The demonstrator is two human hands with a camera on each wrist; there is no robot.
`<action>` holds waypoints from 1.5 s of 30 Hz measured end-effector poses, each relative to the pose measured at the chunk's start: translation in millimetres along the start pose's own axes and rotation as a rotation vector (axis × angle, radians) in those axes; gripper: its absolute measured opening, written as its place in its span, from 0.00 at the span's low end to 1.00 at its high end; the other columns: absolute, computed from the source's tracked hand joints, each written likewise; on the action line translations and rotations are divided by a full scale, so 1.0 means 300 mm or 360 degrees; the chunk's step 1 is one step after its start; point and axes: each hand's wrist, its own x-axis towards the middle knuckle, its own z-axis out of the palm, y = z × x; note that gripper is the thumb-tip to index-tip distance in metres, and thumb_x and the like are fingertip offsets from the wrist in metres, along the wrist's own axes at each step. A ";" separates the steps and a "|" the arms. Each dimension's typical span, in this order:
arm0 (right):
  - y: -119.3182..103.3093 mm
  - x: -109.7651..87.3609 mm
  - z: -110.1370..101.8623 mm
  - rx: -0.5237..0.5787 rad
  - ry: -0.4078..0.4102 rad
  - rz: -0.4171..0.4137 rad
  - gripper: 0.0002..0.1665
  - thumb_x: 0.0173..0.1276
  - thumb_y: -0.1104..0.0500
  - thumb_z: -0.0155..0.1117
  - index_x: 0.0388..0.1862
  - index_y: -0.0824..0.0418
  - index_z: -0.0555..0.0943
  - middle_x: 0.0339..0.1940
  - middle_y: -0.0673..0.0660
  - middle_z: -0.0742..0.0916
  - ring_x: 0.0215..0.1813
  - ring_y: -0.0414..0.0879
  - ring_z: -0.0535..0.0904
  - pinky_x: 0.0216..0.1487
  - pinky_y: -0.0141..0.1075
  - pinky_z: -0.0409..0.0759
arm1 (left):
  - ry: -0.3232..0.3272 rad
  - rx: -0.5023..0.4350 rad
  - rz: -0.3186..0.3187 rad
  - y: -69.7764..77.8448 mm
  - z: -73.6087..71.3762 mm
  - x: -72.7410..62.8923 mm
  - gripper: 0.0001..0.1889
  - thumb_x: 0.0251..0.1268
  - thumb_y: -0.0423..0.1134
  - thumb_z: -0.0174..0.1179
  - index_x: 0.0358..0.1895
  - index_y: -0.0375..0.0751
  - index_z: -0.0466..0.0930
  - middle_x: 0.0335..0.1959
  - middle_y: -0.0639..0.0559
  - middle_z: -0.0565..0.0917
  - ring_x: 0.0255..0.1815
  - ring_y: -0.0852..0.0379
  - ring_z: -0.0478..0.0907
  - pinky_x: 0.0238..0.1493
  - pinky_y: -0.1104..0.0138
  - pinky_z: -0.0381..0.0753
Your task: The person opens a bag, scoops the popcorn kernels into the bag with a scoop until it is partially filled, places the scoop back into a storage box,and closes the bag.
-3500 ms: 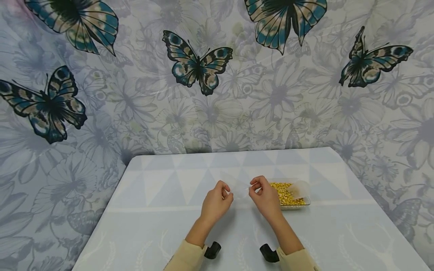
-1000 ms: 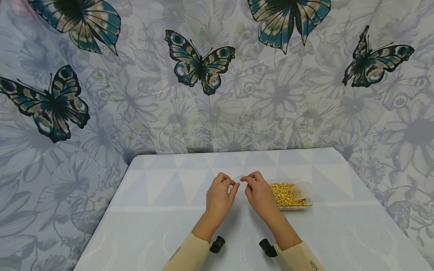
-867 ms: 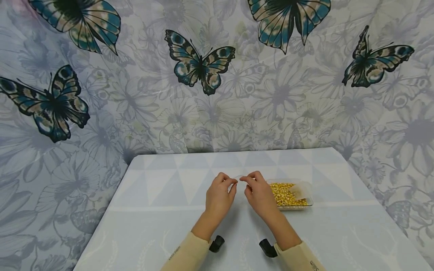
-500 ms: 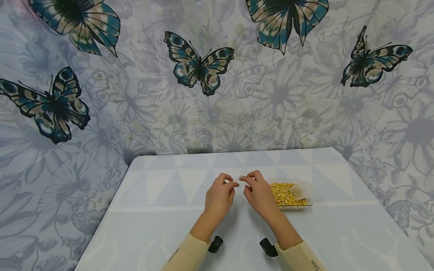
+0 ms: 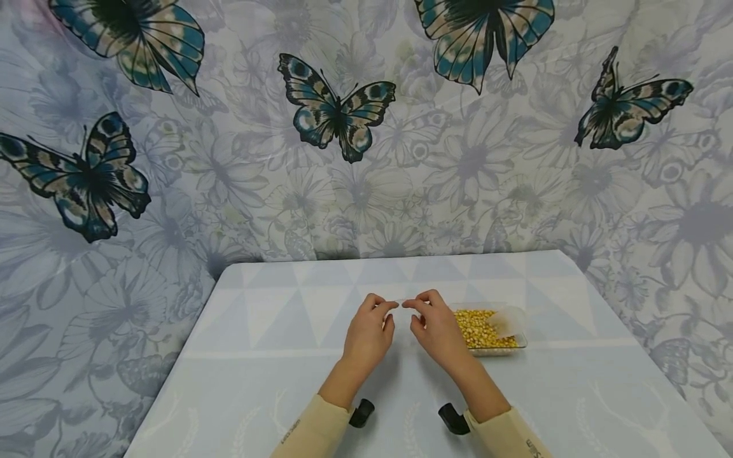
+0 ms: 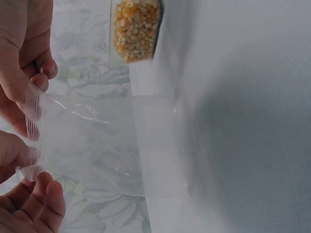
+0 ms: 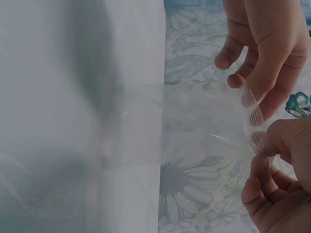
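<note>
A clear plastic zip bag (image 6: pixel 92 141) hangs from both hands, its ridged zip strip at the top and nothing visible inside. My left hand (image 5: pixel 364 334) pinches one end of the strip between thumb and fingers. My right hand (image 5: pixel 438 327) pinches the other end, and the fingertips of the two hands almost meet. In the right wrist view, the zip bag (image 7: pixel 204 121) droops toward the table, with some fingers of the left hand (image 7: pixel 272 53) showing through the strip. From the head, the bag is almost hidden by the fingers.
Just right of the right hand stands a clear rectangular container (image 5: pixel 497 351) of yellow corn kernels (image 5: pixel 478 327). A translucent whitish item (image 5: pixel 508 321) rests in its right end. The pale patterned table (image 5: pixel 275 375) meets a butterfly-print backdrop (image 5: pixel 401 191).
Since the earliest frame, my hands have come closer together, and the bag once spread between them now barely shows from the head. Lately only the left thumb and fingertips have shifted along the strip.
</note>
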 end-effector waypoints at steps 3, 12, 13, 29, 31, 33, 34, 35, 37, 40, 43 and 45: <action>0.003 -0.002 0.002 0.0031 -0.0007 -0.0006 0.17 0.58 0.73 0.68 0.44 0.58 0.88 0.43 0.57 0.80 0.28 0.38 0.72 0.27 0.28 0.72 | -0.0057 -0.0137 -0.0068 -0.008 0.004 -0.003 0.14 0.64 0.30 0.63 0.51 0.45 0.86 0.42 0.52 0.77 0.33 0.62 0.76 0.32 0.73 0.77; 0.016 -0.005 0.012 0.0098 -0.0041 0.0038 0.18 0.59 0.71 0.69 0.48 0.59 0.87 0.45 0.57 0.80 0.29 0.41 0.74 0.27 0.28 0.72 | -0.0102 -0.0350 -0.0066 -0.019 0.003 -0.002 0.18 0.63 0.27 0.62 0.56 0.41 0.84 0.42 0.50 0.77 0.38 0.59 0.77 0.37 0.72 0.79; 0.017 -0.006 0.013 0.0106 -0.0042 0.0042 0.18 0.59 0.71 0.70 0.48 0.59 0.87 0.45 0.57 0.80 0.29 0.41 0.74 0.27 0.28 0.72 | -0.0101 -0.0357 -0.0062 -0.019 0.002 -0.002 0.18 0.63 0.26 0.62 0.56 0.41 0.84 0.42 0.50 0.77 0.37 0.58 0.77 0.36 0.72 0.79; 0.042 -0.036 -0.018 0.0332 0.0179 0.0063 0.17 0.63 0.71 0.65 0.49 0.57 0.87 0.41 0.58 0.81 0.27 0.37 0.72 0.26 0.28 0.73 | -0.0105 -0.0343 -0.0060 -0.005 -0.007 -0.010 0.18 0.62 0.26 0.62 0.55 0.39 0.85 0.42 0.50 0.76 0.37 0.58 0.77 0.36 0.72 0.78; 0.051 -0.044 -0.029 0.0342 0.0228 0.0114 0.16 0.63 0.71 0.65 0.47 0.58 0.87 0.39 0.57 0.81 0.28 0.36 0.72 0.26 0.28 0.73 | -0.0104 -0.0335 -0.0063 -0.004 -0.008 -0.011 0.18 0.62 0.27 0.62 0.55 0.40 0.85 0.42 0.50 0.76 0.36 0.59 0.77 0.36 0.72 0.78; 0.061 -0.054 -0.043 0.0345 0.0245 0.0195 0.15 0.64 0.70 0.64 0.47 0.58 0.86 0.38 0.56 0.82 0.29 0.35 0.73 0.28 0.27 0.74 | -0.0099 -0.0332 -0.0066 -0.003 -0.008 -0.011 0.18 0.63 0.27 0.62 0.55 0.40 0.85 0.42 0.50 0.77 0.36 0.59 0.77 0.36 0.72 0.78; 0.066 -0.059 -0.049 0.0349 0.0248 0.0231 0.14 0.65 0.70 0.63 0.47 0.59 0.86 0.37 0.56 0.82 0.29 0.35 0.73 0.28 0.27 0.74 | -0.0095 -0.0332 -0.0071 -0.003 -0.009 -0.011 0.18 0.63 0.27 0.62 0.55 0.41 0.85 0.42 0.50 0.77 0.36 0.59 0.77 0.36 0.72 0.78; 0.073 -0.064 -0.054 0.0347 0.0248 0.0266 0.14 0.65 0.69 0.63 0.47 0.59 0.86 0.37 0.56 0.82 0.30 0.36 0.74 0.29 0.27 0.74 | -0.0091 -0.0334 -0.0074 -0.003 -0.009 -0.012 0.17 0.63 0.27 0.62 0.55 0.41 0.85 0.42 0.50 0.77 0.36 0.59 0.77 0.35 0.72 0.78; 0.085 -0.076 -0.065 0.0356 0.0232 0.0341 0.13 0.67 0.68 0.61 0.48 0.58 0.85 0.36 0.55 0.82 0.31 0.36 0.75 0.31 0.27 0.75 | -0.0083 -0.0336 -0.0079 -0.003 -0.010 -0.014 0.17 0.64 0.27 0.62 0.56 0.41 0.85 0.43 0.50 0.77 0.36 0.58 0.77 0.35 0.72 0.78; 0.102 -0.097 -0.083 0.0366 0.0211 0.0414 0.13 0.69 0.68 0.60 0.49 0.58 0.85 0.36 0.55 0.81 0.32 0.38 0.75 0.32 0.26 0.75 | -0.0071 -0.0342 -0.0081 -0.003 -0.010 -0.017 0.17 0.63 0.27 0.62 0.55 0.40 0.85 0.42 0.50 0.77 0.36 0.58 0.77 0.34 0.72 0.77; 0.121 -0.123 -0.105 0.0354 0.0234 0.0462 0.14 0.69 0.68 0.60 0.49 0.58 0.85 0.36 0.54 0.82 0.33 0.37 0.75 0.32 0.24 0.75 | -0.0063 -0.0341 -0.0072 -0.003 -0.009 -0.019 0.17 0.63 0.27 0.62 0.55 0.40 0.85 0.42 0.50 0.77 0.36 0.58 0.77 0.34 0.73 0.77; 0.133 -0.141 -0.123 0.0329 0.0290 0.0485 0.14 0.68 0.68 0.61 0.49 0.57 0.85 0.36 0.55 0.82 0.32 0.35 0.74 0.31 0.23 0.73 | -0.0060 -0.0345 -0.0069 -0.001 -0.009 -0.018 0.17 0.63 0.27 0.62 0.55 0.40 0.85 0.42 0.50 0.77 0.36 0.58 0.76 0.33 0.73 0.77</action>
